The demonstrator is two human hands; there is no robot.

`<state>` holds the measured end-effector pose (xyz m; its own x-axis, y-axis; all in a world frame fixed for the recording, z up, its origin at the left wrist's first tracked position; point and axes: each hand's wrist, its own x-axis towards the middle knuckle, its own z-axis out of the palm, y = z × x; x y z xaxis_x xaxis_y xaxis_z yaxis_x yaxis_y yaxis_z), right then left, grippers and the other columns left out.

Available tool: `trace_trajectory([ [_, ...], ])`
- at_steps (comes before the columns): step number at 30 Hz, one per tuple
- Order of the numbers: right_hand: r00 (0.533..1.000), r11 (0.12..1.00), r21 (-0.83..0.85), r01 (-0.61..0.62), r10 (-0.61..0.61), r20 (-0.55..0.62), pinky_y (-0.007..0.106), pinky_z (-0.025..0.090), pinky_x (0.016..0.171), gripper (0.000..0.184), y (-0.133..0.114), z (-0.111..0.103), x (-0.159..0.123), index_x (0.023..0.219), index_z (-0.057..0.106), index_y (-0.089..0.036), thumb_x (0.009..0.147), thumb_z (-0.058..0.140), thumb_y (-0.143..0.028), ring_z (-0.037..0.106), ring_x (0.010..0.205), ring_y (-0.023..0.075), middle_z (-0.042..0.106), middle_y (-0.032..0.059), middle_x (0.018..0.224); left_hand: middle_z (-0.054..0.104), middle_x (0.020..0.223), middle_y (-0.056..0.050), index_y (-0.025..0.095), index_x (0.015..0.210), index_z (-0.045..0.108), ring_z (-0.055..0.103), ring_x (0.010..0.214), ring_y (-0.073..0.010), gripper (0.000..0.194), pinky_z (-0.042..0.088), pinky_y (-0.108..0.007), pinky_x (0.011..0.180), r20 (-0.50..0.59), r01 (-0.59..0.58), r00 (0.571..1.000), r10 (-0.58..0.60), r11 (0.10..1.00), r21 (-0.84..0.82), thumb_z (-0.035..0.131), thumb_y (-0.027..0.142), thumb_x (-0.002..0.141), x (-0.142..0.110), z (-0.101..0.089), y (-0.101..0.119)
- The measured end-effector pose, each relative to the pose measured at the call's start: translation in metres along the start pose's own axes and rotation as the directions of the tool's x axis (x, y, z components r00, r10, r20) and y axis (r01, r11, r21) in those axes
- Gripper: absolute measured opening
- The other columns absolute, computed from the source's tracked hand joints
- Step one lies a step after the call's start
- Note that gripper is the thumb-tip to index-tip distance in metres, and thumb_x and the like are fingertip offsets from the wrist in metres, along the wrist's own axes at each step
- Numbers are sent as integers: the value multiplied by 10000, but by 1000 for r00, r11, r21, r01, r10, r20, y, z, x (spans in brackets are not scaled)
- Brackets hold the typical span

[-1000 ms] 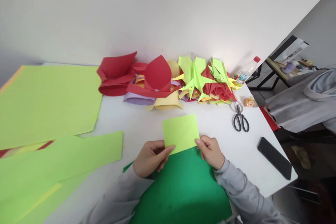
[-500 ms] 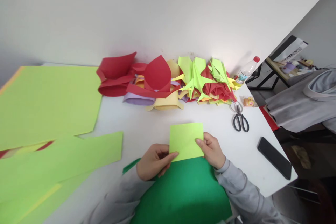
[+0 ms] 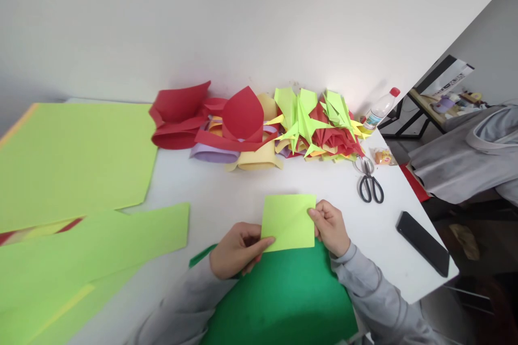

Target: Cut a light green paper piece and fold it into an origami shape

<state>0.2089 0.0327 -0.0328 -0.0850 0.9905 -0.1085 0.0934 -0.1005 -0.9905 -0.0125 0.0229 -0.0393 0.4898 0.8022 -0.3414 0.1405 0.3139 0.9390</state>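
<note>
Lime sheet (image 3: 288, 222) is pinched at opposite sides by left grip (image 3: 236, 249) and right grip (image 3: 329, 227); best kept flat, uncreased.

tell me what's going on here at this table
A person is holding a small piece of lime-green paper in both hands, above a dark green sheet. The left hand grips its lower left corner and the right hand its right edge. Larger lime-green sheets lie to the left. Along the wall sit red paper shapes and a pile of folded paper pieces. Scissors and a black phone lie to the right.
</note>
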Motion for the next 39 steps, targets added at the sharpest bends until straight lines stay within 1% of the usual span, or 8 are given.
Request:
trace_trajectory([
  [5, 1000, 999, 43, -5, 4, 12, 181, 204, 321, 436, -3, -2, -1, 621, 453, -198, 828, 547, -570, 321, 289, 48, 473, -76, 370, 421, 320, 63, 195, 479, 451, 387, 255, -72, 478, 246, -174, 264, 29, 4, 1000, -5, 1000, 0, 617, 588, 694, 1, 0, -3],
  [11, 999, 999, 32, -18, 20, -35, 183, 178, 314, 447, -4, -1, -1, 631, 422, -206, 788, 588, -591, 314, 283, 47, 433, -96, 363, 404, 307, 63, 198, 454, 441, 380, 248, -73, 485, 250, -177, 262, 80, 21, 997, -21, 1000, 9, 627, 580, 689, 2, 1, -3],
  [17, 998, 999, 29, 14, -12, -57, 189, 210, 334, 432, -3, -2, -1, 649, 449, -201, 859, 500, -576, 337, 302, 54, 431, -90, 378, 400, 311, 69, 204, 458, 428, 368, 250, -67, 472, 240, -176, 266, 101, 19, 995, -20, 1000, 8, 631, 559, 695, 0, 1, -2],
  [23, 996, 999, 40, 29, -26, -84, 193, 224, 348, 406, -6, -3, -1, 680, 473, -197, 842, 535, -564, 329, 305, 55, 453, -89, 385, 406, 304, 65, 201, 454, 436, 361, 249, -68, 463, 231, -179, 270, 122, 28, 992, -29, 1000, 14, 640, 536, 701, 0, 0, -1],
  [27, 997, 998, 65, 25, -20, -75, 186, 238, 350, 412, -7, -2, -1, 690, 473, -197, 842, 525, -577, 353, 310, 57, 435, -94, 384, 410, 316, 64, 199, 455, 435, 382, 255, -74, 478, 249, -182, 269, 97, 27, 995, -28, 1000, 4, 642, 559, 692, 1, 0, -2],
  [32, 999, 998, 45, -32, 32, 16, 190, 249, 317, 441, -6, 2, -2, 691, 463, -203, 797, 551, -622, 370, 314, 61, 443, -91, 427, 427, 328, 72, 193, 496, 462, 370, 261, -65, 466, 225, -174, 265, 36, 20, 999, -19, 999, -25, 643, 577, 687, 1, 1, -2],
  [36, 998, 998, 39, -53, 54, -17, 194, 235, 301, 471, -7, 5, -2, 659, 437, -208, 781, 548, -650, 343, 311, 57, 421, -92, 423, 423, 309, 70, 191, 486, 463, 358, 251, -65, 492, 224, -173, 259, 34, 47, 998, -45, 997, -56, 637, 607, 681, 2, 1, -1],
  [39, 997, 996, 46, -75, 76, -17, 195, 230, 294, 490, -8, 5, 0, 657, 434, -211, 757, 554, -675, 332, 311, 56, 410, -94, 425, 421, 296, 53, 197, 454, 439, 377, 241, -78, 551, 232, -180, 247, 52, 79, 996, -75, 993, -89, 581, 675, 688, 3, 2, -1],
])
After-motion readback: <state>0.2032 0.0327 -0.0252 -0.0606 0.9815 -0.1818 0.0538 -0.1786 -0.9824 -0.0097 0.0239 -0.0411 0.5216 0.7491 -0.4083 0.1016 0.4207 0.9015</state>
